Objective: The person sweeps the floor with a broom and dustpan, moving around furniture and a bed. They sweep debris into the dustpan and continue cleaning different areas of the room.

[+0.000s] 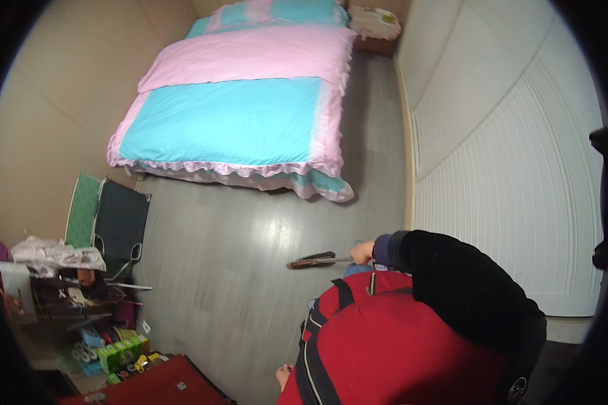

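My right hand (363, 253) reaches forward from a dark sleeve and is closed around the pale handle of a broom (311, 260). The dark brown head of the broom is low over the grey wood-look floor (223, 263); whether it touches is hard to tell. Only part of my left hand (283, 375) shows at the lower edge, beside a red garment or bag (385, 329) with black straps and zips at my front. Its fingers look bent, and anything in them is hidden.
Ahead stands a bed (223, 121) with a pink and turquoise cover. White panelled doors (486, 202) line the right side. A folded dark frame (121, 217) leans at the left wall, near a cluttered shelf (55, 298). A red surface (157, 385) lies at lower left, beside green boxes (124, 353).
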The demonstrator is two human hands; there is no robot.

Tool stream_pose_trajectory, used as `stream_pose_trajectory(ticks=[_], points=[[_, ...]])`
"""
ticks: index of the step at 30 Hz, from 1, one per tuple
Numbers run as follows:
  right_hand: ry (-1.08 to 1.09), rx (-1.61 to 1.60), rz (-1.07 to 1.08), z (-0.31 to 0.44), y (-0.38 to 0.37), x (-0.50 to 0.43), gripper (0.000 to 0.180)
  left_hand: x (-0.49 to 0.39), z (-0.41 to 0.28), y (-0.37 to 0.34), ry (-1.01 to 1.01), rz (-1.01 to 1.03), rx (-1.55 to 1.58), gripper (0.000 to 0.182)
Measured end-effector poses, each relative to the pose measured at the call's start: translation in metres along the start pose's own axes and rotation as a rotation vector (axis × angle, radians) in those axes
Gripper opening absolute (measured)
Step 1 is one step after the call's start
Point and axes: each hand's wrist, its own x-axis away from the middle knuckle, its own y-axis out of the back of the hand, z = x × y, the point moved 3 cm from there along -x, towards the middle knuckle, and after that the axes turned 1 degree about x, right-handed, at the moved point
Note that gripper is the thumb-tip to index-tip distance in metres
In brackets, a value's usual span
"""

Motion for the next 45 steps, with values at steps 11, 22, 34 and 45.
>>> stream_pose_trajectory(ticks=[11, 22, 34, 45], points=[[-0.168, -1.402, -0.031, -0.232, -0.037, 0.141, 0.016, -0.025, -0.298, -0.147, -0.252, 0.152, -0.200, 0.014], [-0.405, -1.752, -0.600, -0.352, -0.077, 0.211, 0.012, -0.066, -0.526, -0.322, -0.311, 0.381, -0.612, 0.022], [-0.573, -1.492, -0.757, -0.427, 0.108, 0.242, 0.039, -0.167, -0.775, -0.512, -0.544, 0.288, -0.955, 0.020], [-0.592, -1.035, -1.086, -0.558, 0.270, 0.234, 0.051, -0.211, -1.029, -0.720, -0.891, 0.605, -0.782, 0.075]])
